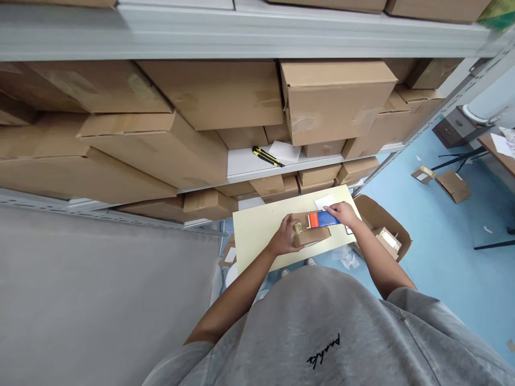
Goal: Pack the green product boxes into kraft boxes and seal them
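Head cam: my L fingers (pixel 287 221) clamped a sm. cardbd. box (pixel 317 236), R fingers (pixel 335 207) a blue-orange tool (pixel 326 218), at pale desk (pixel 257 230).

Apparently a stockroom with a packing spot, metal shelving (pixel 249 35) crammed with cardboard boxes (pixel 340 107), utility knife (pixel 266 156) on one shelf (pixel 241 165), blue tape dispenser (pixel 326 218) and small carton (pixel 311 237) at a pale worktable (pixel 257 228), blue floor (pixel 434 279), desk (pixel 488 143) bearing papers (pixel 501 143)
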`<action>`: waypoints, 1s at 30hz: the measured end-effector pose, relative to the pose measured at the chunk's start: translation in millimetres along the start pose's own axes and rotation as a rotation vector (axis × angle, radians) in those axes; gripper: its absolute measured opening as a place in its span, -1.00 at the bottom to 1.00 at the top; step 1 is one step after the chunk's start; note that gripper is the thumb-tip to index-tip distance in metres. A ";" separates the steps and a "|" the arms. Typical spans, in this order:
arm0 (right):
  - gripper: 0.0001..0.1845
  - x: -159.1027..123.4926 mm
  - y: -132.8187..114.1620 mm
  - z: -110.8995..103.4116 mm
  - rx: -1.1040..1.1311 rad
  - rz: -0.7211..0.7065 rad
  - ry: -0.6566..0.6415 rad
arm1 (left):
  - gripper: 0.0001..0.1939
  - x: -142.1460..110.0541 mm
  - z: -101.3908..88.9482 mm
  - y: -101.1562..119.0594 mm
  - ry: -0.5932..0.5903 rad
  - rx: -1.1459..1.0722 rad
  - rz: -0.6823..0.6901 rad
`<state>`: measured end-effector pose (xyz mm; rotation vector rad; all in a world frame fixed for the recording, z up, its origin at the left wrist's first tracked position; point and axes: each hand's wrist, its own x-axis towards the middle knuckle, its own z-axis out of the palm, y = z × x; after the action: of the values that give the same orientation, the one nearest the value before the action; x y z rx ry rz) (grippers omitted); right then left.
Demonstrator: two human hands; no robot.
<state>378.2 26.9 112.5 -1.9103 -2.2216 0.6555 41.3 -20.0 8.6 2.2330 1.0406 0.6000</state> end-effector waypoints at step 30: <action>-0.07 -6.0 22.8 65.2 0.047 0.040 -0.040 | 0.21 -83.8 -22.0 -26.3 -0.039 0.312 -0.079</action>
<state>375.2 8.2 45.8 -1.9407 -2.1755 0.7515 -35.5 -65.8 -5.7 2.4439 1.2679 0.3780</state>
